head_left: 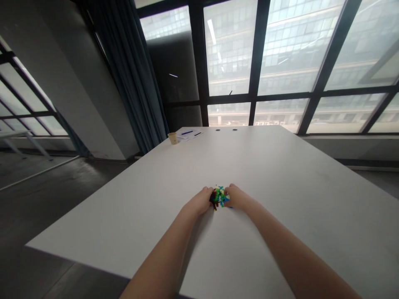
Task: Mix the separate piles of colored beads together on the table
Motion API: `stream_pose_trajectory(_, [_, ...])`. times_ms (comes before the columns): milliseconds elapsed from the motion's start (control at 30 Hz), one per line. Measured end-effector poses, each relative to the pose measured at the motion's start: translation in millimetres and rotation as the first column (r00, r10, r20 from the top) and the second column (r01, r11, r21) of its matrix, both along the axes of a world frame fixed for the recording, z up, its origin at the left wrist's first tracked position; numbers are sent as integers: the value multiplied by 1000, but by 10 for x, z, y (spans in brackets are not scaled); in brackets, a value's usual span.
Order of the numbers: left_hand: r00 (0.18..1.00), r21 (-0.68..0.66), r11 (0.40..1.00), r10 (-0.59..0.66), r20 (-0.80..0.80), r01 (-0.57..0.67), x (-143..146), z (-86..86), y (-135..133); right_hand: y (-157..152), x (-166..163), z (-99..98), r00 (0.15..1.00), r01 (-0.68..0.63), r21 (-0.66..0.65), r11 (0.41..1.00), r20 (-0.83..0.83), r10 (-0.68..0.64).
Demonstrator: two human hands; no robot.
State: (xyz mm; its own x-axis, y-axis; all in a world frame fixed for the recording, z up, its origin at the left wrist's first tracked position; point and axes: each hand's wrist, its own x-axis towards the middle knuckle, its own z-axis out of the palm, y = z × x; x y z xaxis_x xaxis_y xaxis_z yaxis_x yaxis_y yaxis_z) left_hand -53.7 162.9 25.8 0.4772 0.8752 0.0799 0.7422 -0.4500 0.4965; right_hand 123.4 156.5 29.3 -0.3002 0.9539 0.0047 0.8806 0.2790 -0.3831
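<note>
**Dark-framed windows** point(271, 62) and a **curtain** point(131, 74) stood beyond a **white table** point(268, 174), with a **paper cup** point(173, 138) and **papers** point(190, 134) at its far end, well apart from the hands. A **cluster of small plastic pieces** point(220, 197), green, blue, black and yellow, lay on the table's near part, irregular and without a clear long axis, clamped from opposite sides between the **left hand** point(198, 202) and **right hand** point(237, 197). The fingers partly hid the cluster, and its individual pieces were too small to make out.
</note>
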Motion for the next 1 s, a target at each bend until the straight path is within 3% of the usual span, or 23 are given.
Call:
stream_pose_trajectory(267, [984,10,994,-111,138,111,79,40,25,46,-58,-80,991,-11,88,996,-132,23])
stream_pose_trajectory(467, [988,55,998,-42,151,34,87,50,78,51,-94,1,936,1,128,992,-349,44])
stream_pose_trajectory(567, [989,40,999,9,148,-15,64,59,123,90,-15,37,925,51,135,990,-380,4])
stream_pose_trajectory(733, [991,64,990,123,47,-126,-8,90,173,118,186,69,985,50,49,998,-167,-41])
stream_pose_trajectory(867, [965,-4,972,232,-123,-234,-76,131,158,27,241,153,994,71,-129,989,88,-60])
stream_pose_trajectory(1000, [971,-208,964,124,-203,-166,-70,189,42,-63,142,186,986,88,-179,980,158,-60])
